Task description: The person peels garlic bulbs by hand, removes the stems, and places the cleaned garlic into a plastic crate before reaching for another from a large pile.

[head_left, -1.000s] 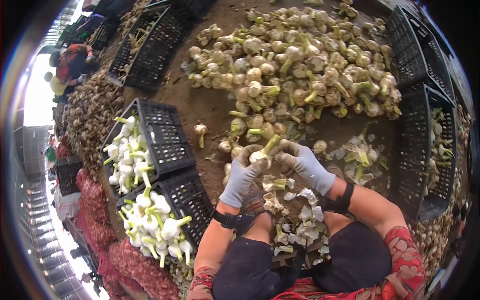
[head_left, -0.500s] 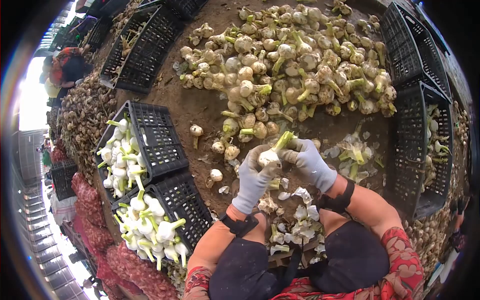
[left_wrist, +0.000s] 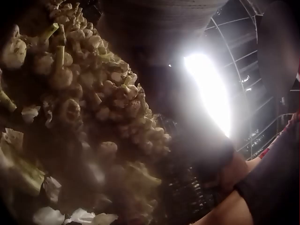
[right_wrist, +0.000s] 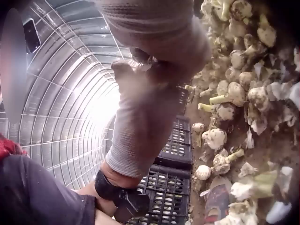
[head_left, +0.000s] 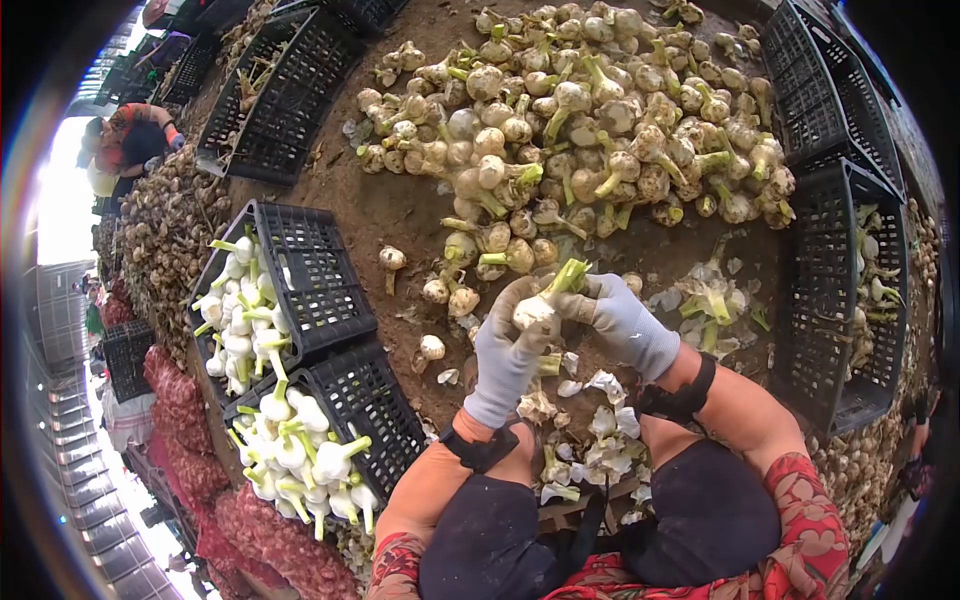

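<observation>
Both hands wear pale gloves with soiled fingers and meet over the ground between the knees. My left hand (head_left: 503, 350) grips a garlic bulb (head_left: 536, 314), its whitish side facing up and its cut green stem (head_left: 570, 275) pointing up and right. From the other side, my right hand (head_left: 630, 328) pinches at the bulb where the stem begins, fingers curled. In the right wrist view the left glove (right_wrist: 140, 126) rises to meet the right glove (right_wrist: 150, 28), and the bulb is mostly hidden. The left wrist view is dark around the hand.
A heap of unpeeled garlic (head_left: 600, 130) lies ahead. Black crates (head_left: 315, 270) of clean white garlic (head_left: 300, 450) stand at left; another crate (head_left: 840, 300) is at right. Peeled skins (head_left: 605, 450) litter the ground between the feet. Another person (head_left: 140, 140) bends far left.
The right hand has closed in on the bulb near its stem, and the bulb has turned slightly in the left hand. The head view has shifted a little; over the last half second the hands barely move.
</observation>
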